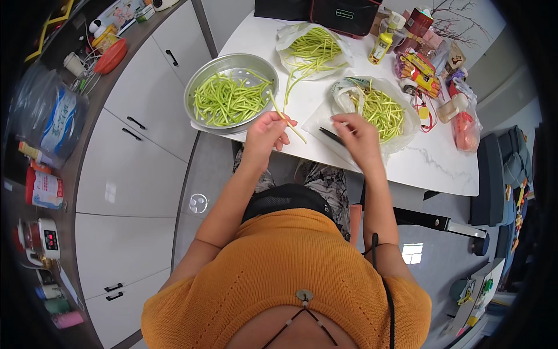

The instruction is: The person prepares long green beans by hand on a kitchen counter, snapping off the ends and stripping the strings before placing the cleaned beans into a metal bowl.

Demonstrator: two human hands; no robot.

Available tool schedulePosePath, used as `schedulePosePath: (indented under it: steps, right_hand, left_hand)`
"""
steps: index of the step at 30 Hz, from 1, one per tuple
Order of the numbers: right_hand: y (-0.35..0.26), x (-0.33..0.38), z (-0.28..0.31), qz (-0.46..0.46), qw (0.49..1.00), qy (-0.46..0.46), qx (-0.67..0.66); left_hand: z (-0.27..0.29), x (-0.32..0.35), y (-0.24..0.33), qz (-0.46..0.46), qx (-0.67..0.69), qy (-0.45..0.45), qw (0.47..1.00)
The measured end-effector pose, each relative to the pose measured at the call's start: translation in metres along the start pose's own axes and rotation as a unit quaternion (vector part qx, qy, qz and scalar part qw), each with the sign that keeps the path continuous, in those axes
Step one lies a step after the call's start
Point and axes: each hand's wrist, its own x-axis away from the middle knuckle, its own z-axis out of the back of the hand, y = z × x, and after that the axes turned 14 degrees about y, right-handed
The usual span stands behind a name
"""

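Observation:
Between the fingertips of my left hand is a thin green stem that looks like a garlic scape, slanting down to the right. My right hand is curled around a slim black tool, whose pointed end sticks out to the left; its kind is not clear. A metal pan with holes in its base holds a heap of short cut stems. Long whole stems lie in a white plastic bag behind. Beside my right hand, another plastic bag contains short pale-tipped pieces.
The white table carries a yellow bottle, snack packs and a bag of red items at the right. A black case stands at the back. White cabinets run along the left.

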Motion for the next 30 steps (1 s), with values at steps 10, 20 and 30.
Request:
schedulePosePath:
  steps: [10, 20, 30]
  right_hand:
    - [-0.015, 0.012, -0.030, -0.029, 0.985, -0.166, -0.034]
    - [-0.030, 0.012, -0.022, 0.013, 0.989, -0.142, 0.045]
    - [-0.015, 0.014, -0.023, -0.036, 0.993, -0.062, -0.089]
  left_hand:
    - [-0.005, 0.009, -0.007, 0.021, -0.010, 0.005, 1.000]
    - [0.005, 0.001, 0.004, -0.040, -0.031, 0.003, 0.999]
    - [0.006, 0.003, -0.001, -0.031, -0.011, 0.000, 0.999]
